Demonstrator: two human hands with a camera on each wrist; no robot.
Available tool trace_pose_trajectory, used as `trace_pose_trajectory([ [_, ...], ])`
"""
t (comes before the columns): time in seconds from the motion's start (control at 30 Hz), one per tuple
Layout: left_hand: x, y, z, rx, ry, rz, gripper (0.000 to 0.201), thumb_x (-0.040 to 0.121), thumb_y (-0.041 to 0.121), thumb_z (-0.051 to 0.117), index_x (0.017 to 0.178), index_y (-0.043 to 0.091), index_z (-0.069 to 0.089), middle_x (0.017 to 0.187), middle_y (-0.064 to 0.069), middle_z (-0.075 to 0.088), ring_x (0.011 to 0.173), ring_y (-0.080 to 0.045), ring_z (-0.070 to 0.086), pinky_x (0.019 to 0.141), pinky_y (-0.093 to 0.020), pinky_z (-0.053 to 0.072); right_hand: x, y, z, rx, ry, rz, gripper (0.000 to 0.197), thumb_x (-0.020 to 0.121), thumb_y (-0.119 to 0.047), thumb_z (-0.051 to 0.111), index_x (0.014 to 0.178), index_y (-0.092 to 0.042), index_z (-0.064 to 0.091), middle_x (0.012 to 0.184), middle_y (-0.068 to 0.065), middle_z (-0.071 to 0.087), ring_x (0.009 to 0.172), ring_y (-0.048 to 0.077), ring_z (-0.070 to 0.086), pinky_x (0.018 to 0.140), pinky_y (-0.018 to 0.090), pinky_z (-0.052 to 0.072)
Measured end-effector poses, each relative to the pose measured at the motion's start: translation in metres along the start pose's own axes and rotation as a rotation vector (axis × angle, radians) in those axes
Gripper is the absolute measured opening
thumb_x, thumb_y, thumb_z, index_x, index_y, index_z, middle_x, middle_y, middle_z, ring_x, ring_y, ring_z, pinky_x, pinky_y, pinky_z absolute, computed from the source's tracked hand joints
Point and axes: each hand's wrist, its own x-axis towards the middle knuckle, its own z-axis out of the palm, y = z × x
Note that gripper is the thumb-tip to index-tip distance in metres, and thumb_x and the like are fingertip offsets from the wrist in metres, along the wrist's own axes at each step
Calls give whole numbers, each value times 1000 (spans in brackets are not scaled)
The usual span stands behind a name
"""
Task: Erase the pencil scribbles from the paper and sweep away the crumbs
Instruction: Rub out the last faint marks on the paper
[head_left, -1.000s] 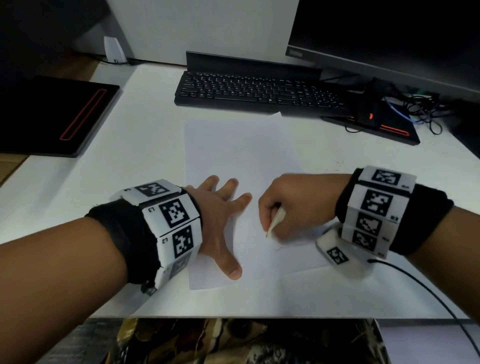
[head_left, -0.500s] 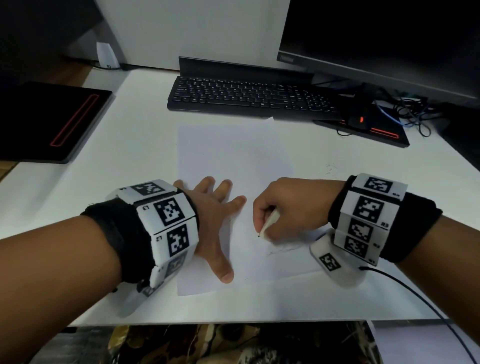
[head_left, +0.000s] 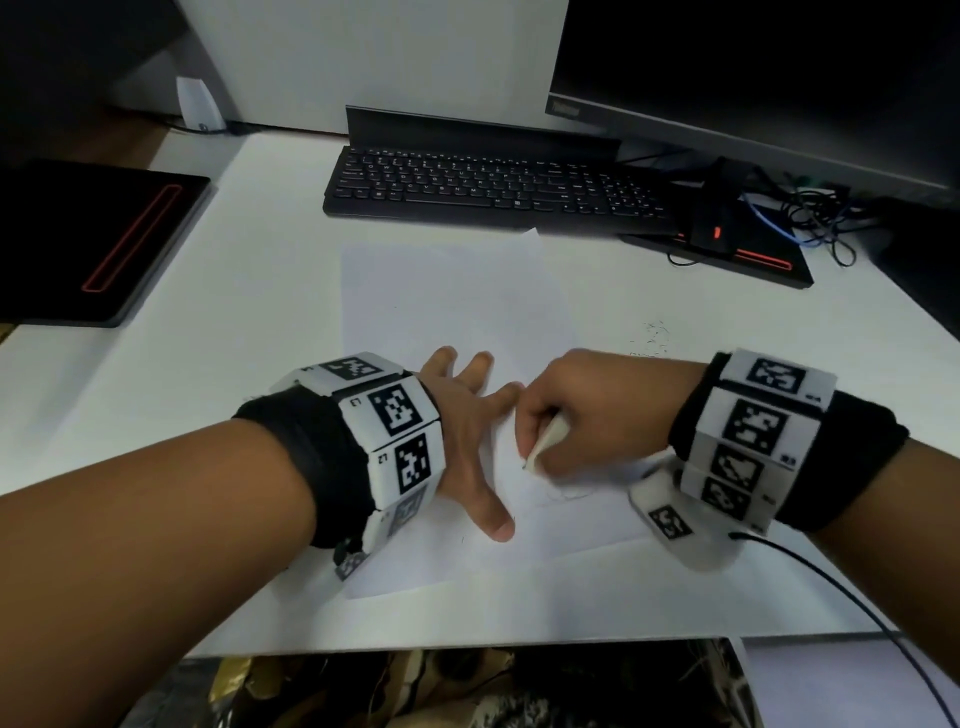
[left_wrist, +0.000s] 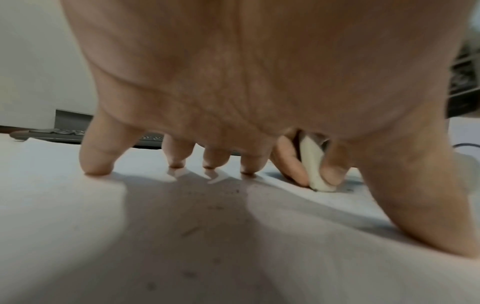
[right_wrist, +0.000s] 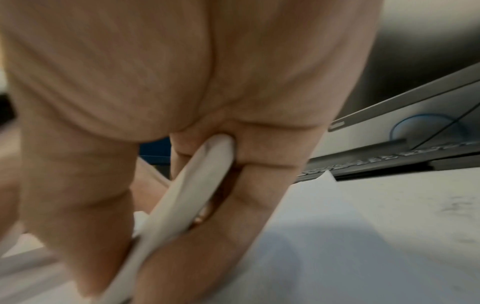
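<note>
Faint pencil scribbles (head_left: 563, 493) lie just bench-front-edge side of the slim white eraser (head_left: 545, 441) tip.
Right hand (head_left: 597, 410) clamps eraser, long axis tilted; left hand (head_left: 467, 431) splayed flat pinning white paper sheet (head_left: 447, 301).

Black wristbands (head_left: 311, 457), white tag-printed cuffs (head_left: 753, 436)

The room is dim, with soft light falling from above onto the white sheet of paper (head_left: 447, 306), which shows pale and faintly bluish. Beyond the hands, the dark flat monitor screen (head_left: 753, 62) sinks into plain black. Under the spread left hand (left_wrist: 259, 72) a broad grey shadow fans toward the wrist, and the fingertips (left_wrist: 96, 168) cast short ones. The head view bows outward at its edges and is slightly soft. Both wrist views are blurred. The right hand (right_wrist: 182, 82) and its curved white eraser (right_wrist: 182, 201) smear, and the black keyboard (right_wrist: 389, 160) beyond them is out of focus.
</note>
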Motion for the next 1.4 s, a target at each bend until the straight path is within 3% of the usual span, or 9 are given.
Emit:
trace_pose_trajectory([
  [0.2,1,0,-2,36,-32,-12,126,64,77,68,151,43,-15,161,3,-23,147,-31,-22,116,-57,12,-8,-15,15,9,-90,-110,11,81,-19,67,86,-28,68,66,-25,60,64,-16,53,56,4,38],
  [0.33,0,0,-2,4,-10,-5,121,65,75,70,150,48,-11,162,4,-14,148,-30,-16,113,-58,19,-3,-2,-1,-9,71,29,12,79,-19,66,84,-29,68,68,-20,61,61,-19,51,49,1,37],
  [0.47,-1,4,-5,55,-29,-25,124,66,74,69,152,42,-14,162,3,-19,148,-31,-18,115,-55,16,-9,-15,13,12,-89,-90,15,81,-16,67,82,-31,64,63,-26,57,63,-22,50,54,2,36],
  [0.63,0,2,-3,40,-17,-17,124,65,75,70,152,44,-13,161,3,-10,149,-30,-14,113,-56,21,-2,4,-3,-1,10,35,10,79,-22,67,83,-30,69,66,-30,61,63,-15,55,51,2,39],
  [0.73,1,2,-4,62,-27,-18,125,65,75,70,151,43,-14,161,3,-14,148,-30,-16,115,-55,19,-5,-6,10,0,-120,-74,10,81,-20,67,84,-30,66,64,-40,55,65,-19,53,56,2,38],
  [0.9,-1,3,-5,61,-27,-27,125,65,75,69,151,42,-15,161,3,-8,149,-29,-10,113,-55,22,-2,11,-5,-30,-22,25,8,81,-24,69,86,-30,70,73,-19,63,69,-4,59,58,7,42],
  [1.03,1,3,-4,71,-32,-25,127,63,76,70,151,42,-17,161,5,-13,148,-28,-14,114,-55,21,-6,0,10,-13,-140,-64,12,81,-22,70,84,-33,67,69,-22,60,67,-10,56,61,8,42],
  [1.2,0,2,-4,69,-9,-13,126,64,76,70,151,42,-14,159,3,-2,148,-28,-2,110,-52,27,-2,15,-3,-37,-6,29,9,80,-25,70,85,-32,68,73,-19,62,69,-4,57,61,9,41],
  [1.4,2,2,-3,70,-6,-11,127,64,76,69,151,42,-15,159,4,-5,148,-28,-6,111,-52,26,-4,13,2,-13,-83,7,9,81,-24,71,85,-32,68,75,-18,65,72,-2,60,66,14,48],
])
